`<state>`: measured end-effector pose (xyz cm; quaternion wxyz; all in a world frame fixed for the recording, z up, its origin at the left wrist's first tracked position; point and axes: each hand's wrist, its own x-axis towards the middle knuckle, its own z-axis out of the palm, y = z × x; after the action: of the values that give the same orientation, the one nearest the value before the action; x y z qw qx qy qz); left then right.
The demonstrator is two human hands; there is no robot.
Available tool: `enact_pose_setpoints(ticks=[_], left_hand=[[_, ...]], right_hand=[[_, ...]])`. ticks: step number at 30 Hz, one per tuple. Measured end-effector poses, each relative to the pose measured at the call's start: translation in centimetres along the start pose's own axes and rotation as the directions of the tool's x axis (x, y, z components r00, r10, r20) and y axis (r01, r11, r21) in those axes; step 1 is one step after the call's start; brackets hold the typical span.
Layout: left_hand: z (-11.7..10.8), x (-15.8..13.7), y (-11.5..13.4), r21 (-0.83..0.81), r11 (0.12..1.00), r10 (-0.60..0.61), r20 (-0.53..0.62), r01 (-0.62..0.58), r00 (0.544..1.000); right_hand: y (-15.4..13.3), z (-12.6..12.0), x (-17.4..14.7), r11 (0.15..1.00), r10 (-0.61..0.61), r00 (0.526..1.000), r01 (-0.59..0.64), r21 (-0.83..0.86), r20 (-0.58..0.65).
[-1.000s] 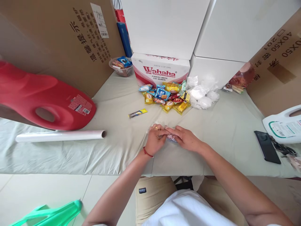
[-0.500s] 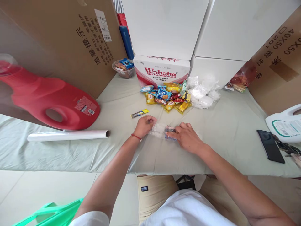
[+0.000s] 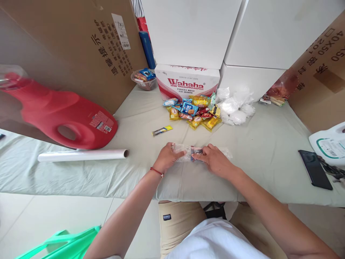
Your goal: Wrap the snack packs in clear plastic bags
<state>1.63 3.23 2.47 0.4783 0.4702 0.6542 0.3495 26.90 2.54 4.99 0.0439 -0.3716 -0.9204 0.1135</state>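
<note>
A small snack packet wrapped in clear plastic film (image 3: pixel 192 153) lies on the pale green table cloth (image 3: pixel 256 144) in front of me. My left hand (image 3: pixel 168 158), with a red thread at the wrist, grips the film's left end. My right hand (image 3: pixel 214 160) presses on the packet and the film's right part, whose loose end sticks out to the right. Behind them lies a heap of coloured snack packets (image 3: pixel 192 111) and several white film-wrapped bundles (image 3: pixel 234 106). A single yellow and dark snack bar (image 3: pixel 161 130) lies alone to the left of the heap.
A roll of clear film (image 3: pixel 82 155) lies at the left, in front of a red detergent jug (image 3: pixel 61 115) on its side. A Wahaha carton (image 3: pixel 187 82), white boxes and cardboard boxes stand at the back. A black phone (image 3: pixel 314 174) and a white jug (image 3: pixel 330 145) are at the right.
My hands moved apart from a tight hold on the packet, drew the film out sideways, and now hold it stretched at both ends. The view has shifted slightly.
</note>
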Motion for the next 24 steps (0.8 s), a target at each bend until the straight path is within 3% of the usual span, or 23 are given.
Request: enact_pose_setpoints(ticks=[4,9,12,15,19,20,22,24], left_hand=[[-0.1,-0.2,-0.3,-0.136,0.987,-0.078,0.090,0.090,0.993],[0.9,-1.2,1.8,-0.293,0.955,-0.072,-0.048,0.055,0.996],[3.3,-2.2,3.3,-0.228,0.973,0.026,-0.061,-0.039,0.998],[5.8,-2.8,4.0,-0.072,0.986,0.149,0.018,-0.148,0.989],[6.9,-2.9,3.8,0.148,0.969,0.199,0.003,-0.197,0.980],[6.9,-2.9,3.7,0.232,0.952,0.212,-0.021,-0.201,0.977],[7.0,-2.9,3.3,0.393,0.895,0.251,-0.053,-0.211,0.967],[7.2,-2.9,2.9,0.482,0.846,0.302,-0.077,-0.230,0.950]], right_hand=[[0.7,0.3,-0.8,0.953,-0.124,0.987,0.146,0.265,-0.099],[0.7,1.1,-1.1,0.890,-0.108,0.976,0.179,0.420,-0.187],[0.3,1.3,-0.8,0.893,-0.101,0.979,0.168,0.418,-0.178],[0.0,1.3,-0.6,0.905,-0.091,0.983,0.148,0.398,-0.159],[0.1,1.0,-1.4,0.845,-0.080,0.980,0.163,0.510,-0.180],[0.4,1.0,-1.6,0.812,-0.040,0.981,0.144,0.565,-0.192],[1.1,0.9,-2.1,0.757,0.169,0.961,0.016,0.653,-0.219],[2.1,1.0,-2.4,0.737,0.436,0.866,-0.190,0.649,-0.243]])
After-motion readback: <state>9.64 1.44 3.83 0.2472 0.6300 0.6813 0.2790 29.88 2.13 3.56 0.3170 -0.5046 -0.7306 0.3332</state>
